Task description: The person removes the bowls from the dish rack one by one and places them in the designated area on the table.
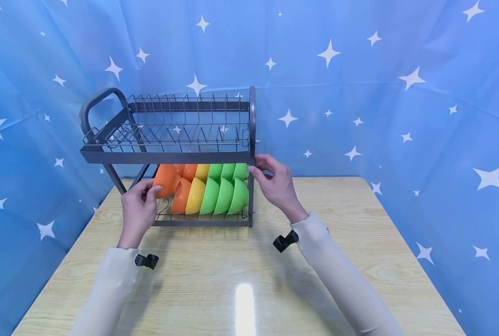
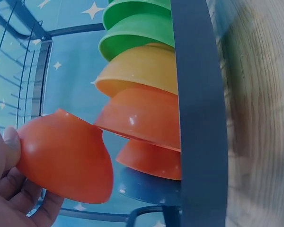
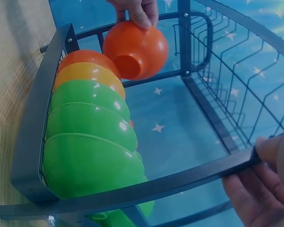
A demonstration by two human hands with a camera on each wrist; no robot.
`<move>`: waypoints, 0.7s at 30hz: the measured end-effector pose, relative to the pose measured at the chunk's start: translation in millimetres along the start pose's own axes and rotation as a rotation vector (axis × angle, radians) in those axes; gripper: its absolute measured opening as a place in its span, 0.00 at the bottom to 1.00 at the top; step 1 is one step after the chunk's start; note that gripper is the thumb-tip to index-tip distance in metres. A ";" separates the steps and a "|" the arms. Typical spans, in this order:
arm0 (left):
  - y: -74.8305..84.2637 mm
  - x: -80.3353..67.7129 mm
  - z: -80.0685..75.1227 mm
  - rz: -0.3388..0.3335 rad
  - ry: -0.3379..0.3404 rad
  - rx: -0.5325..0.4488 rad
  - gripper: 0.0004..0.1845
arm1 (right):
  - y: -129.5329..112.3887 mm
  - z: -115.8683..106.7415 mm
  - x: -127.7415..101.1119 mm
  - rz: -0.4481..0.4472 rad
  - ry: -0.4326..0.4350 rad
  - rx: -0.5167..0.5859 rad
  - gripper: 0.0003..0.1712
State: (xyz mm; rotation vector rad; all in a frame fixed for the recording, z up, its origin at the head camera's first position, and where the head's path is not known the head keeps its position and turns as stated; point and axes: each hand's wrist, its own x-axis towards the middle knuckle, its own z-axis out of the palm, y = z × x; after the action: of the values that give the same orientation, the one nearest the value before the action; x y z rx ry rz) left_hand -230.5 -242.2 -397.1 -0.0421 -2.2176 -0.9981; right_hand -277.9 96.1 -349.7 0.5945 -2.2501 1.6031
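In left fingers, bowl, base rightward

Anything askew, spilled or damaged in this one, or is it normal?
No spill or damage shows. Only one orange bowl is out of line with the leaning front row of bowls on the lower tier of the dish rack, but the left hand is holding it, so nothing seems wrong.

A pale wood-grain table bears a dark two-tier dish rack.
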 end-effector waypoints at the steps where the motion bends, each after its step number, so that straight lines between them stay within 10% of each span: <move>1: 1.6 0.0 0.2 0.040 0.016 0.004 0.14 | 0.1 0.0 0.2 -0.001 0.000 -0.001 0.17; 10: 20.3 -1.9 1.1 0.356 0.074 0.077 0.09 | -2.4 -0.5 0.8 0.001 0.000 -0.009 0.17; 21: 37.6 -7.2 7.5 0.551 0.073 0.055 0.05 | -2.9 -4.5 0.9 0.026 -0.036 -0.010 0.19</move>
State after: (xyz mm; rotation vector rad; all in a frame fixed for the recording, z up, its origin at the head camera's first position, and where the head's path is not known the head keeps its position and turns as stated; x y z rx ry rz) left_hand -218.3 -209.0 -380.6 -0.5509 -1.9987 -0.6198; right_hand -277.2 99.4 -345.5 0.5991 -2.2994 1.6049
